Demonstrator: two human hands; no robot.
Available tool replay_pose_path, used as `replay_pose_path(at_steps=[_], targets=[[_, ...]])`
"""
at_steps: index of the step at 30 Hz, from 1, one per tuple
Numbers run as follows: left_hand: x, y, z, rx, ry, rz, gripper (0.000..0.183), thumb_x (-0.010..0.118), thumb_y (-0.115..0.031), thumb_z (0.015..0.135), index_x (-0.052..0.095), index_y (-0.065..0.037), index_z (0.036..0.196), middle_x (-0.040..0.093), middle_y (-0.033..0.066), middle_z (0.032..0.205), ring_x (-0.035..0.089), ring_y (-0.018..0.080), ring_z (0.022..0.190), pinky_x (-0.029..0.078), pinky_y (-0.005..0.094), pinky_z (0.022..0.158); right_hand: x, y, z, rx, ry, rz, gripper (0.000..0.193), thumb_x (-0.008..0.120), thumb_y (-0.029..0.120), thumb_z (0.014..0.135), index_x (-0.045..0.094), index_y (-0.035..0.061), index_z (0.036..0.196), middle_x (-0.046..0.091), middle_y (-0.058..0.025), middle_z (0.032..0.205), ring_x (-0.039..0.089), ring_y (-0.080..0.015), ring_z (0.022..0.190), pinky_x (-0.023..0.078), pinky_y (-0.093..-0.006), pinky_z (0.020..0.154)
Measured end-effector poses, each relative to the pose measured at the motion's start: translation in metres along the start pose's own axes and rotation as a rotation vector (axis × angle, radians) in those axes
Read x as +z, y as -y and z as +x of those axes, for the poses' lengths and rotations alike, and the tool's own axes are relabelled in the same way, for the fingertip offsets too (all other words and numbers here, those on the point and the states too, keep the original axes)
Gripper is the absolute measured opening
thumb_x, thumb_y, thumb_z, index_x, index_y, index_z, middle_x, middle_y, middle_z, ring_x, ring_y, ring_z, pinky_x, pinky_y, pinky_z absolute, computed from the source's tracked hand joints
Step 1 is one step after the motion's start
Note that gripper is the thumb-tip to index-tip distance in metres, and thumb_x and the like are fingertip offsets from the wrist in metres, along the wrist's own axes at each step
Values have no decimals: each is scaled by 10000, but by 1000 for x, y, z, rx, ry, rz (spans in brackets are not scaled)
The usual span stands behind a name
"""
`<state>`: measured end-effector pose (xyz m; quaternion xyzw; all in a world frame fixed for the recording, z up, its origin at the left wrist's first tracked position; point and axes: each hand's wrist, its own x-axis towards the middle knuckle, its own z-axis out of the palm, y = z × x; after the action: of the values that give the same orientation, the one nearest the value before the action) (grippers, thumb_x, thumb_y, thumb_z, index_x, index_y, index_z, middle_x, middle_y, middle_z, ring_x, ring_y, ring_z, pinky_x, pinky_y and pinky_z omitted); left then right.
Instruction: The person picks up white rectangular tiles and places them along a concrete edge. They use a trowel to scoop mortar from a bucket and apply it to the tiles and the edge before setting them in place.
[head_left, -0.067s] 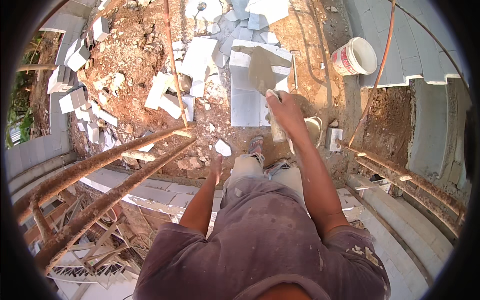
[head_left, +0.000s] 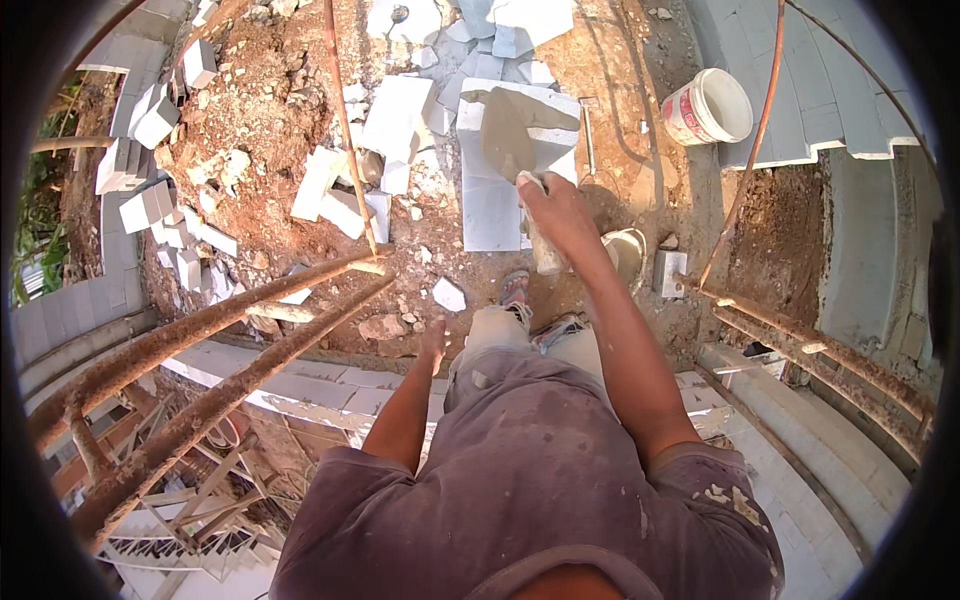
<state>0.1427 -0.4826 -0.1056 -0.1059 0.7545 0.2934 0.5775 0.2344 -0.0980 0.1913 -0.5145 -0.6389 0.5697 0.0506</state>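
Observation:
In my right hand (head_left: 555, 212) is the handle of a trowel, my fingers wrapped round it. Its broad, mortar-covered blade (head_left: 508, 135) lies over a large white block (head_left: 490, 215) in front of me. A band of wet grey mortar (head_left: 550, 113) shows on the block's top beside the blade. My left hand (head_left: 434, 342) hangs low by my left thigh, fingers stretched forward and nothing seen in it. A small white block fragment (head_left: 448, 294) lies on the ground just ahead of that hand.
A white and red bucket (head_left: 708, 108) stands at the far right. Nearer, a smaller mortar-stained bucket (head_left: 624, 256) sits by my right forearm. Rusty scaffold poles (head_left: 240, 322) cross at left, others (head_left: 820, 355) at right. Broken white blocks (head_left: 395, 120) litter the dirt.
My right hand and the trowel have shifted slightly left over the block. My left hand has stayed almost where it was.

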Motion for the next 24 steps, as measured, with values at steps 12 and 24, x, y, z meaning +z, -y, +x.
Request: replay_pose_path(at_steps=[12,24], targets=[[-78,-65,14,268,-134,-29,669,581,-598,957,536,-81,1378,642,100,1242,631,264,1111,481,497,915,-32,-46,0,-82,-276,-682,451,602,354,960,581,-54,1153,687,-288,1023,682,-454,940,534,-528,835],[-24,-108,14,326,51,49,682,532,-580,987,490,-49,1414,593,147,1353,596,309,1200,450,510,1007,45,-36,3,-143,-32,-340,512,572,385,968,550,-76,1190,673,-318,1010,657,-466,976,510,-529,859]])
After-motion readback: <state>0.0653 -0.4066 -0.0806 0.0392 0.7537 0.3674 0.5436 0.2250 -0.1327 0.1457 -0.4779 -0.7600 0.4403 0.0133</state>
